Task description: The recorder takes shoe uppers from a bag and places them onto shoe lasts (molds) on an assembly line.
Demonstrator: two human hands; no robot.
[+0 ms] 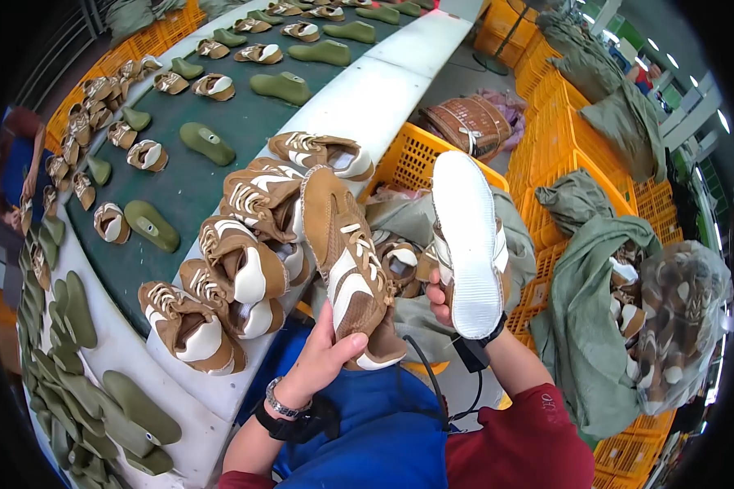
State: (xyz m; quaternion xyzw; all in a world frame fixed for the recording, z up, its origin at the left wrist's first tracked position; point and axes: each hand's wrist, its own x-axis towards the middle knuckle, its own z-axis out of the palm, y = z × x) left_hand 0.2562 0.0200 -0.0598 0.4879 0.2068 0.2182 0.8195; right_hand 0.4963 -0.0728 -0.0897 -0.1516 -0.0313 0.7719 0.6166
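Note:
My left hand (322, 355) grips a brown shoe upper (347, 253) with white stripes and laces by its heel end, toe pointing away from me. In my right hand (440, 300) is another brown shoe upper (502, 259), turned so that its white underside (467, 244) faces me; most of its brown sides are hidden. Left of my left hand, several matching uppers (249, 269) sit heaped on the white table edge (179, 359). More lie in the grey-green cloth (420, 220) lining the crate beyond my hands.
A green conveyor belt (167, 196) carries uppers and green shoe lasts (281, 87). Loose lasts (139, 407) pile up at lower left. Yellow crates (583, 138) are stacked at right, with a clear plastic bag (683, 318) of shoes and a green cloth (583, 301). A person's arm (34, 155) shows at far left.

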